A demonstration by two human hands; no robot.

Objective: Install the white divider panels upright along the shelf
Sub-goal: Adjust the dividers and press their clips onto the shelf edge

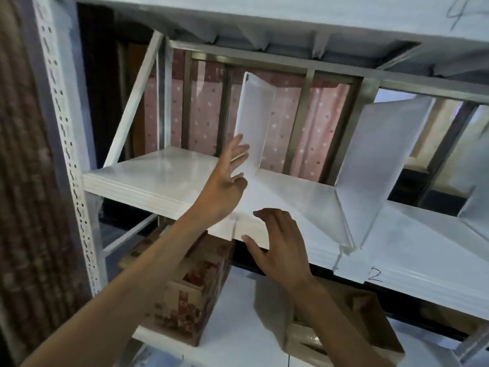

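A white shelf board (158,176) runs across the metal rack. Three white divider panels stand upright on it. The leftmost panel (254,120) has its flat base lying on the board. My left hand (225,178) is spread flat against that panel's left face, fingers apart. My right hand (277,242) rests open on the front edge of the same panel's base, thumb under the shelf lip. A second panel (375,165) stands to the right, and a third (476,186) is cut off by the right frame edge.
A perforated white upright post (66,144) and a diagonal brace (135,102) bound the shelf's left end. Another shelf (291,25) hangs close overhead. Below, a printed cardboard box (190,295) and a brown box (352,321) sit on the lower shelf. A handwritten "2" (375,275) marks the shelf edge.
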